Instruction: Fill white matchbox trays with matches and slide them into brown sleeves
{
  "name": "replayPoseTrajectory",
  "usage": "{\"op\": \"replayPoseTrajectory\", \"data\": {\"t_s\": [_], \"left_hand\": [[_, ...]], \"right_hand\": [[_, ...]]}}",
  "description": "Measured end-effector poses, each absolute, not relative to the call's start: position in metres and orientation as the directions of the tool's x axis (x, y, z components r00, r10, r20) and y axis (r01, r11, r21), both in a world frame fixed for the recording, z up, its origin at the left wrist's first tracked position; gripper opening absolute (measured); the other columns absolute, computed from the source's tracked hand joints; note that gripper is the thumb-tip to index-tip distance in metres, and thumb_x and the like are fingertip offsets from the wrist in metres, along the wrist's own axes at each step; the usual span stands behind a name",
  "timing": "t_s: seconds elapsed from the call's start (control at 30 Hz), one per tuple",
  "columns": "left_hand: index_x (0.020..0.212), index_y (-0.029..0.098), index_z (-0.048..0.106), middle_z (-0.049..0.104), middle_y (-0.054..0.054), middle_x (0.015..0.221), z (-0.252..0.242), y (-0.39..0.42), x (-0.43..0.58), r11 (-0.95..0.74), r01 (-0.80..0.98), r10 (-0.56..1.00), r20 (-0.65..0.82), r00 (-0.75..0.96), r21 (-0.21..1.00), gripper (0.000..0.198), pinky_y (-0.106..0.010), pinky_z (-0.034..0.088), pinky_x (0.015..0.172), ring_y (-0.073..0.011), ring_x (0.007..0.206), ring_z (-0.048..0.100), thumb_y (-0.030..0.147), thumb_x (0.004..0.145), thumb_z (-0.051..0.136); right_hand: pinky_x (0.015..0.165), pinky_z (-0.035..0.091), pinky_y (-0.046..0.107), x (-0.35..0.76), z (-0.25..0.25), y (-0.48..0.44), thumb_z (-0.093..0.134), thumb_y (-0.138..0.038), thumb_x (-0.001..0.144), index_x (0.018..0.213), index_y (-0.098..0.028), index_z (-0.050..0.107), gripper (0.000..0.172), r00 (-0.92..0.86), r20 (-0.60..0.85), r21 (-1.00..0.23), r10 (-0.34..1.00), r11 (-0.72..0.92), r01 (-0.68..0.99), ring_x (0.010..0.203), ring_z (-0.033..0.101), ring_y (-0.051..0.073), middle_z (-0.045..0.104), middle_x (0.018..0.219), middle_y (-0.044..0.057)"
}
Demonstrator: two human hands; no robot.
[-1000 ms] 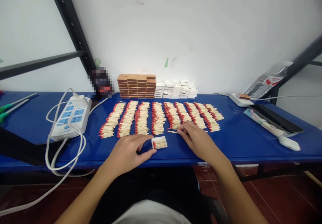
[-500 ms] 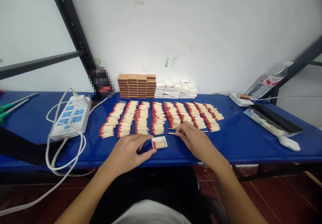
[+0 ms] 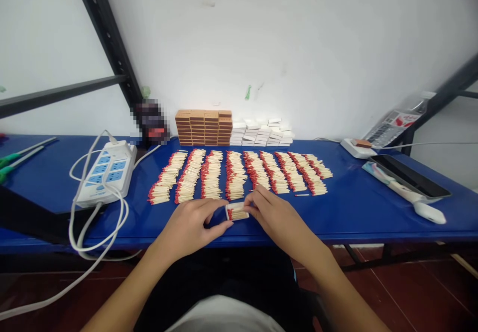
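A small white matchbox tray (image 3: 234, 205) lies on the blue table in front of me, with red-headed matches (image 3: 237, 215) lying in it. My left hand (image 3: 194, 223) grips its left end between thumb and forefinger. From the right, my right hand (image 3: 269, 216) reaches over the tray with its fingers pinched on a match, which they mostly hide. Just beyond the hands, several rows of matches (image 3: 235, 175) spread across the table, their red heads to the left. One loose match (image 3: 302, 194) lies apart on the right.
Behind the rows, stacked brown matchbox sleeves (image 3: 203, 128) stand beside piled white trays (image 3: 257, 135) against the wall. A power strip (image 3: 106, 175) with looping cables is at left. On the right are a phone (image 3: 411, 175), a white-ended tube-like item (image 3: 396, 187) and a plastic bottle (image 3: 396, 123).
My right hand has moved left from beside the match rows to the tray, carrying a match. The left hand has stayed at the tray's left end.
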State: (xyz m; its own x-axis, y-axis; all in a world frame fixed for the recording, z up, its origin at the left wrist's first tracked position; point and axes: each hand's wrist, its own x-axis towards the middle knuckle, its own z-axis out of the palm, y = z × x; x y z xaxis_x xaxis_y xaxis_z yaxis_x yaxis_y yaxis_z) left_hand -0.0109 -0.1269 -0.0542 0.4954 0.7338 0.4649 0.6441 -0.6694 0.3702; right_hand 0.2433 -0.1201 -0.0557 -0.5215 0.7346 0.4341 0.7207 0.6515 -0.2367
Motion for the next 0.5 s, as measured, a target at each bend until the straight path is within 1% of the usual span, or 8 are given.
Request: {"op": "replayPoseTrajectory", "data": {"t_s": [0.1,0.2,0.27,0.33,0.43,0.5], "left_hand": [[0.122,0.021,0.077,0.062,0.005,0.069,-0.054,-0.126,-0.010,-0.673,0.640,0.732,0.462,0.501,0.372,0.028,-0.026,0.039,0.061,-0.0128,0.059,0.055,0.032,0.097,0.080],[0.123,0.021,0.077,0.063,0.005,0.070,-0.054,-0.126,-0.010,-0.674,0.635,0.731,0.462,0.502,0.377,0.028,-0.026,0.039,0.062,-0.0127,0.060,0.055,0.032,0.097,0.080],[0.124,0.021,0.077,0.063,0.005,0.070,-0.055,-0.126,-0.010,-0.673,0.633,0.732,0.464,0.498,0.382,0.029,-0.026,0.041,0.063,-0.0125,0.060,0.056,0.032,0.097,0.080],[0.124,0.020,0.077,0.062,0.005,0.069,-0.055,-0.126,-0.011,-0.673,0.634,0.732,0.468,0.495,0.381,0.030,-0.026,0.041,0.063,-0.0124,0.059,0.056,0.032,0.097,0.080],[0.123,0.019,0.077,0.061,0.005,0.067,-0.056,-0.126,-0.011,-0.677,0.638,0.725,0.482,0.492,0.367,0.030,-0.026,0.042,0.063,-0.0126,0.059,0.056,0.033,0.097,0.080],[0.122,0.018,0.077,0.061,0.005,0.067,-0.056,-0.126,-0.011,-0.680,0.638,0.721,0.490,0.491,0.361,0.029,-0.026,0.042,0.063,-0.0128,0.059,0.057,0.033,0.097,0.080]], "right_hand": [[0.072,0.053,0.035,0.239,-0.058,-0.120,0.051,-0.025,0.113,0.105,-0.022,0.062,0.014,-0.536,0.430,-0.263,0.727,0.668,0.696,0.086,0.068,0.021,0.066,0.102,0.005],[0.078,0.055,0.035,0.241,-0.056,-0.120,0.050,-0.025,0.114,0.108,-0.022,0.063,0.014,-0.534,0.428,-0.341,0.730,0.677,0.652,0.090,0.069,0.021,0.067,0.104,0.006],[0.083,0.055,0.035,0.247,-0.053,-0.119,0.050,-0.025,0.114,0.109,-0.023,0.063,0.014,-0.510,0.442,-0.408,0.738,0.672,0.619,0.093,0.069,0.021,0.067,0.104,0.005],[0.085,0.055,0.034,0.257,-0.052,-0.116,0.052,-0.026,0.113,0.109,-0.023,0.064,0.013,-0.447,0.472,-0.451,0.760,0.643,0.619,0.093,0.069,0.021,0.068,0.104,0.005],[0.081,0.055,0.035,0.273,-0.054,-0.107,0.055,-0.027,0.111,0.109,-0.023,0.066,0.012,-0.343,0.494,-0.439,0.799,0.570,0.694,0.091,0.070,0.022,0.069,0.101,0.006],[0.076,0.054,0.035,0.281,-0.059,-0.101,0.056,-0.026,0.110,0.108,-0.023,0.068,0.012,-0.323,0.476,-0.413,0.818,0.532,0.739,0.088,0.070,0.023,0.069,0.101,0.006]]}}
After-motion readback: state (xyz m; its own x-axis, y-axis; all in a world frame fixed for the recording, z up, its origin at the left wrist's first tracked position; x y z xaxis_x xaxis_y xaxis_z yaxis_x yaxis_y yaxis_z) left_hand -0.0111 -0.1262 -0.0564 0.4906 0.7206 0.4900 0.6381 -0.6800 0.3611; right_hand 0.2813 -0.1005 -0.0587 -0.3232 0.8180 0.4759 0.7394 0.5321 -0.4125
